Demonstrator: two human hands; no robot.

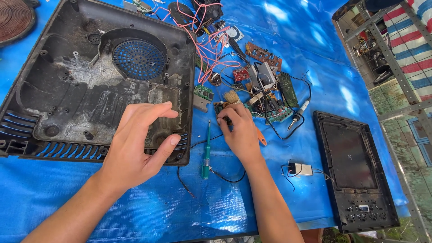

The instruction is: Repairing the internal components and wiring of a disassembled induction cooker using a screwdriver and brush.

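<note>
The left hand is hovering over the near right corner of the big black plastic base, fingers curled and spread but closing on nothing, the thumb lying just above the vented edge as if to steady the shell; the base is lying open side up on the blue sheet, so its dusty floor and round fan grille are facing the person; the right hand is gripping a small paintbrush, bristles pointing away and up, with what seems to be an orange handle end showing below the palm; it is also pinching a small dark part at the fingertips, though what that part is I cannot tell; the brush is sitting just beside the pile of circuit boards and pink wires, near enough for dusting them; a green screwdriver is lying between the two hands, close for either to pick up; a soldering iron is resting at the right of the boards; a black glass top panel is set well apart at the right, out of the working space; a copper coil is lying at the far left corner
</note>
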